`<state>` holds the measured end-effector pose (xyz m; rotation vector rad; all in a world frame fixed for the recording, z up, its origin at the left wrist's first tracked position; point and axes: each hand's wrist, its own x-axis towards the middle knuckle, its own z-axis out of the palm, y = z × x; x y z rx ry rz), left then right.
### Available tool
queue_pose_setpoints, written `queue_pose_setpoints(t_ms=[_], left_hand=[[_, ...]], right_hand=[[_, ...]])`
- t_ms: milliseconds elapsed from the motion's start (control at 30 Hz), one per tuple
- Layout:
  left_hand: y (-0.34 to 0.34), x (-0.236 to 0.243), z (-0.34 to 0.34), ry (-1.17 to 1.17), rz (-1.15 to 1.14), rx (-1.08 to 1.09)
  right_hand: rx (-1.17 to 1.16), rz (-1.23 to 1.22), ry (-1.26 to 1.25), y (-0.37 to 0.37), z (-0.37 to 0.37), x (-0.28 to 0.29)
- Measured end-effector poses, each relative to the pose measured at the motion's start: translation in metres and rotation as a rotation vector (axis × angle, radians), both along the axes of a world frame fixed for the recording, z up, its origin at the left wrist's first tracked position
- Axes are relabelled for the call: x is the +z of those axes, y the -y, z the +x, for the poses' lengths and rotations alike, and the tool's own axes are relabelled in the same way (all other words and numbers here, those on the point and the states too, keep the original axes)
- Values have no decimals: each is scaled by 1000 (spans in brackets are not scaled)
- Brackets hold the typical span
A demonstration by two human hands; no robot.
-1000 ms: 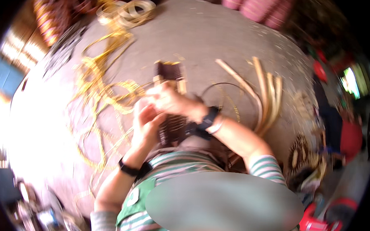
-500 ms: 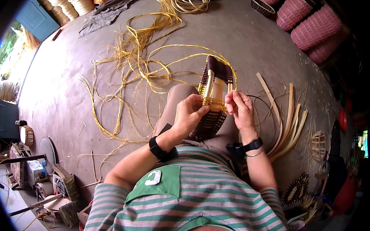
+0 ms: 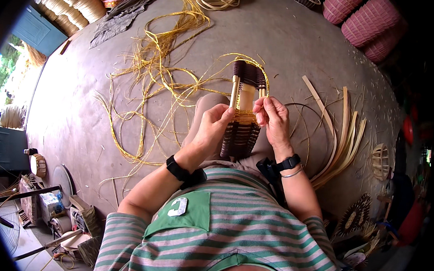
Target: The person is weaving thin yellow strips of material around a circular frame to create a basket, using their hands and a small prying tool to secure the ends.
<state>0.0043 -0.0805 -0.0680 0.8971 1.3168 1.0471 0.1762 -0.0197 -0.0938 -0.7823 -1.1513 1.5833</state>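
Head view. One dark brown woven piece (image 3: 238, 142) with pale bars, over the lap (image 3: 264, 147), its lower edge toward the striped shirt (image 3: 233, 205); a yellow band (image 3: 245, 117) crosses its middle. Left hand (image 3: 212, 127): thumb and fingers pinching the piece's left edge. Right hand (image 3: 275, 121): at the right edge, thumb and forefinger pressed together on a yellow strand (image 3: 267, 80), which arcs round the upper right corner. Floor (image 3: 69, 137): tangled yellow strands (image 3: 160, 41), left of the piece; pale flat strips (image 3: 345, 110), right; pink baskets (image 3: 371, 23), far right edge; grey cloth (image 3: 119, 21), far left.
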Motion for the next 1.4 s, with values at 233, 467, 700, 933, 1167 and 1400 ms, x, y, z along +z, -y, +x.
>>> queue_pose_setpoints(t_ms=[233, 467, 700, 933, 1167, 1400], left_hand=[[3, -3, -8, -230, 46, -47], [-13, 14, -10, -308, 46, -158], [-2, 9, 6, -266, -14, 10], [-5, 7, 9, -231, 39, 47], [-7, 4, 11, -202, 46, 57], [-9, 0, -1, 39, 61, 2]], right_hand=[[-1, 32, 43, 2, -4, -1], [-19, 72, 60, -8, 5, 16], [62, 311, 321, -61, -21, 39], [348, 199, 231, -89, -38, 30], [240, 200, 404, -89, -29, 18], [37, 424, 464, -41, 27, 19]])
